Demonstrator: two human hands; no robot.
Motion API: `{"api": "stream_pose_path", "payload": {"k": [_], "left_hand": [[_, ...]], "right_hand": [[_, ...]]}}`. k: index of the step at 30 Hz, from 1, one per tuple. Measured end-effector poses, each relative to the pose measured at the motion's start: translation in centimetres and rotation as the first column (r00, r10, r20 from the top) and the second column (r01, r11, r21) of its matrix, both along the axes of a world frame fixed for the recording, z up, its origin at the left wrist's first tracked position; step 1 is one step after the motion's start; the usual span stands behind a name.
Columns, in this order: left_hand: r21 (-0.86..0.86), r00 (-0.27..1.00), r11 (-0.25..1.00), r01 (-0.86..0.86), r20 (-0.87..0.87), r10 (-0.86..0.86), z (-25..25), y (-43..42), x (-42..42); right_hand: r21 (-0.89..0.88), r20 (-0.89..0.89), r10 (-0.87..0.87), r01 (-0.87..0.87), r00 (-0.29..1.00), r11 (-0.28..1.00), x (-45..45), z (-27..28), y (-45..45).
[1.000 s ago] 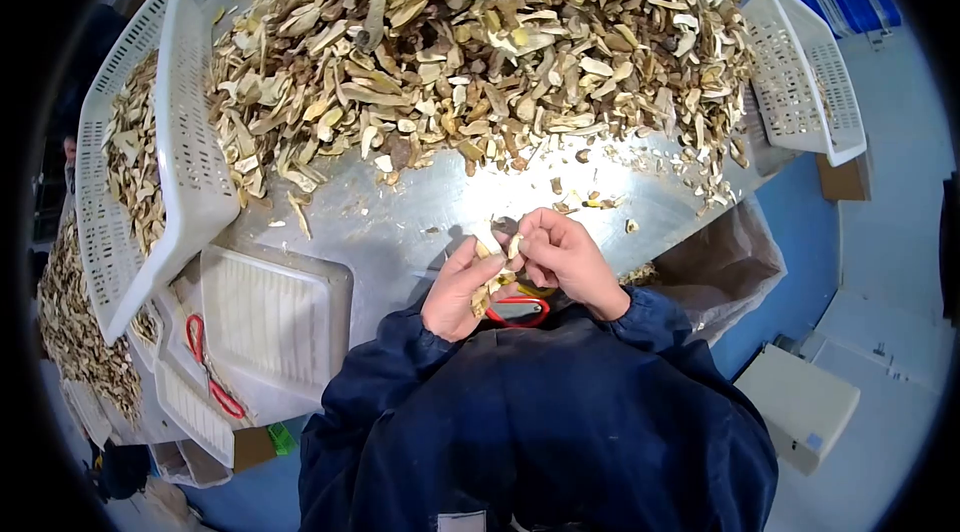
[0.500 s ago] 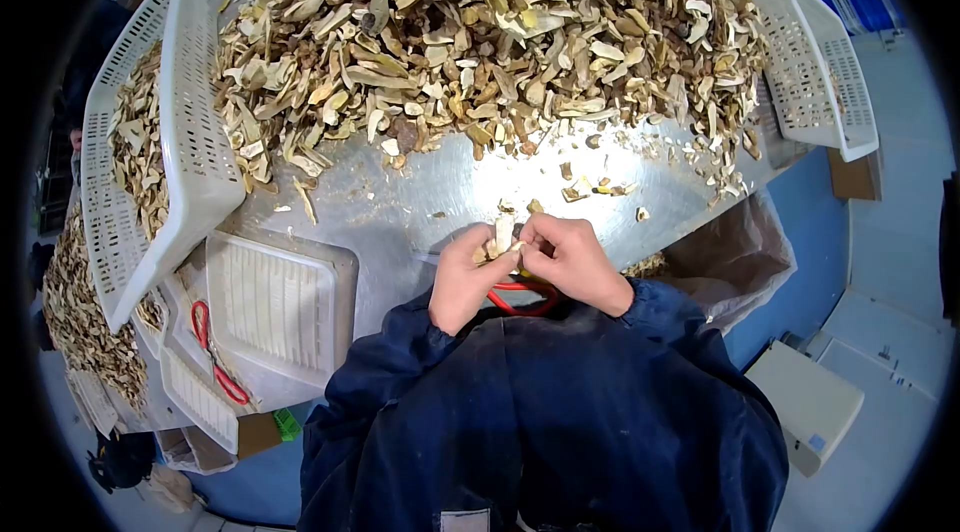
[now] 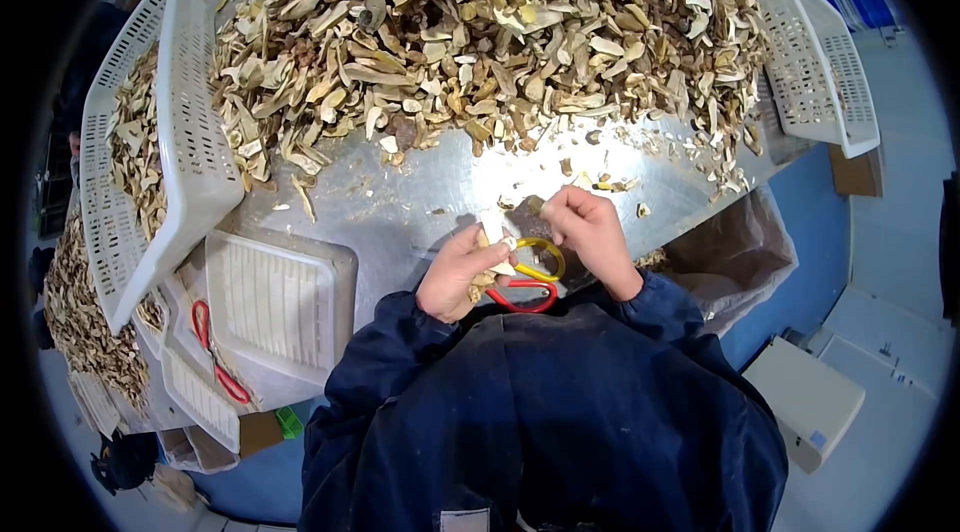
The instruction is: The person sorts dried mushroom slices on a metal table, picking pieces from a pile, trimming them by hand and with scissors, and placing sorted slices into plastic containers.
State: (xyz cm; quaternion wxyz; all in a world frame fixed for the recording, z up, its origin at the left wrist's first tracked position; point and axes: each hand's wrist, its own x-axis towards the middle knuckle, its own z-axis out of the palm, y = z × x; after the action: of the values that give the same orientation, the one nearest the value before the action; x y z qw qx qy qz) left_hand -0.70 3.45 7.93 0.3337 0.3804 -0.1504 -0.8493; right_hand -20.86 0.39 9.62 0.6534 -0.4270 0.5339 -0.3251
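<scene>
My left hand (image 3: 462, 267) is closed around several pale dried slices (image 3: 493, 227), which stick out past the thumb. Just to its right, my right hand (image 3: 592, 232) is raised with thumb and forefinger pinched on a small brownish piece (image 3: 536, 204). Scissors with a yellow handle loop (image 3: 543, 260) and a red handle loop (image 3: 523, 298) lie between the hands, at the table's near edge; their blades are hidden. Beyond the hands, a large heap of dried slices (image 3: 450, 62) covers the back of the metal table (image 3: 390, 212).
A white basket (image 3: 195, 147) with slices leans at the left, another white basket (image 3: 805, 72) at the right. Near left are a ribbed white tray (image 3: 270, 307) and red-handled scissors (image 3: 212, 352). A lined bin (image 3: 745, 252) stands right, below the table edge.
My right hand has moved apart from my left hand, to the right and slightly up, with a small piece at its fingertips. The yellow handle loop has come into fuller view.
</scene>
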Motion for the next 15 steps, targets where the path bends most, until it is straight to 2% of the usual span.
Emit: {"api": "stream_pose_path", "payload": {"k": [2, 3, 7, 9, 10, 13, 15], "left_hand": [[-0.018, 1.000, 1.000, 0.003, 0.016, -0.003, 0.1, 0.1, -0.1], [-0.027, 1.000, 1.000, 0.008, 0.023, -0.007, 0.2, 0.1, -0.2], [-0.143, 0.992, 0.989, 0.049, 0.123, -0.031, 0.3, 0.2, -0.4], [-0.203, 0.985, 0.976, 0.082, 0.169, -0.048, 0.0, 0.3, -0.3], [-0.205, 0.970, 0.967, 0.151, 0.217, -0.105, -0.1, 0.2, -0.2], [-0.208, 0.914, 0.927, 0.314, 0.330, -0.235, -0.4, -0.1, 0.5], [-0.228, 0.888, 0.899, 0.373, 0.368, -0.275, -0.7, -0.1, 0.8]], "right_hand": [[-0.084, -0.007, 0.093, -0.093, 0.996, 0.992, 0.7, 1.0, 0.7], [-0.035, 0.009, 0.169, -0.168, 0.986, 0.985, 0.4, 1.1, 0.9], [-0.189, -0.230, 0.310, -0.355, 0.923, 0.916, 0.3, 2.1, 0.7], [-0.371, -0.373, 0.339, -0.474, 0.864, 0.799, 0.3, 2.0, 0.7], [-0.447, -0.444, 0.337, -0.531, 0.830, 0.720, 0.3, 2.0, 0.7], [-0.399, -0.572, 0.412, -0.679, 0.710, 0.616, 0.5, 2.3, 0.9], [-0.364, -0.600, 0.411, -0.692, 0.686, 0.623, 0.9, 2.5, 1.2]]}}
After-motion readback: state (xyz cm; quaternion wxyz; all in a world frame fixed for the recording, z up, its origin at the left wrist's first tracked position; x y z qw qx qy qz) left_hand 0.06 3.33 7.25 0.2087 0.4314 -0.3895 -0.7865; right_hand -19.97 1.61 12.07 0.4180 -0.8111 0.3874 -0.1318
